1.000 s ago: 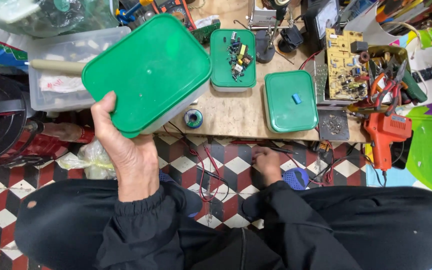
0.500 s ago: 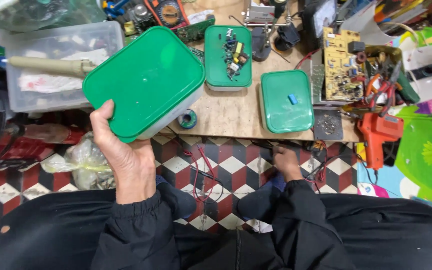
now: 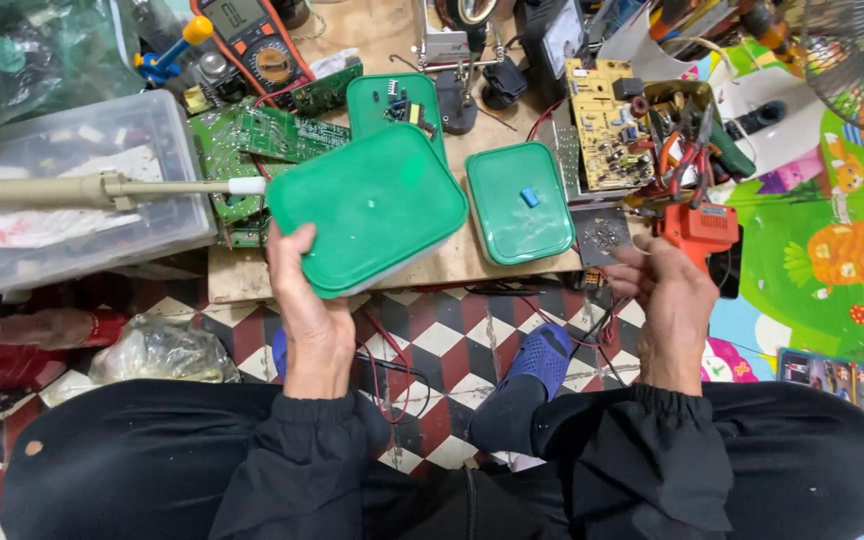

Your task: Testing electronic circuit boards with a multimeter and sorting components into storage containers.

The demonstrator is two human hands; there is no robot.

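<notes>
The left hand (image 3: 314,318) is clamped on a big green box lid (image 3: 370,205), thumb on top and fingers under its near edge. The lid is tilted and held up over the front edge of the wooden worktop (image 3: 457,262), at about 11 o'clock from the middle of the picture. It is not lying flat on anything yet. The right hand (image 3: 664,290) is at about 3 o'clock, lifted above the floor, with the fingers curled loosely together. It looks like it pinches something thin, maybe a wire, but that is too small to tell. Just past it, at 1 o'clock from that hand, sits an orange tool (image 3: 700,228). A smaller green lid (image 3: 520,203) lies flat on the worktop between the two hands, with a tiny blue part on top. Another green tray (image 3: 392,103) with little parts is behind the big lid, at 12 o'clock. A clear plastic bin (image 3: 77,195) stands far at 9 o'clock. So the big lid is picked up, and setting it down is still left.
</notes>
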